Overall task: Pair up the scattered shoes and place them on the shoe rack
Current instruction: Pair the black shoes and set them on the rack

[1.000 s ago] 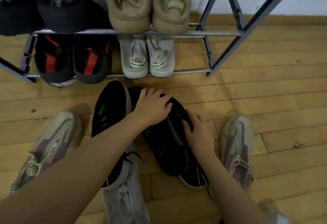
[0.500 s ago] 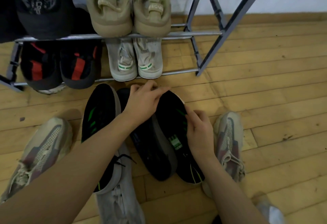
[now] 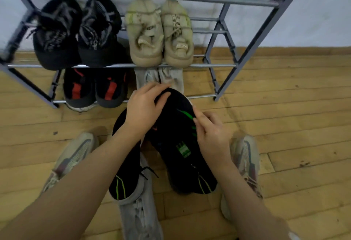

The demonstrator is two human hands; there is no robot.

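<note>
Wood plank floor [image 3: 284, 118], white wall [image 3: 313, 21], grey shoe rack [image 3: 247, 53].

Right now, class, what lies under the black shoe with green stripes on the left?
Under the black shoe, a grey shoe sticks out beneath its heel. The left hand and forearm cover the toe.

A wooden plank floor [image 3: 284, 126] fills the lower view; a white wall [image 3: 313, 21] rises just behind the floor's far edge.
</note>
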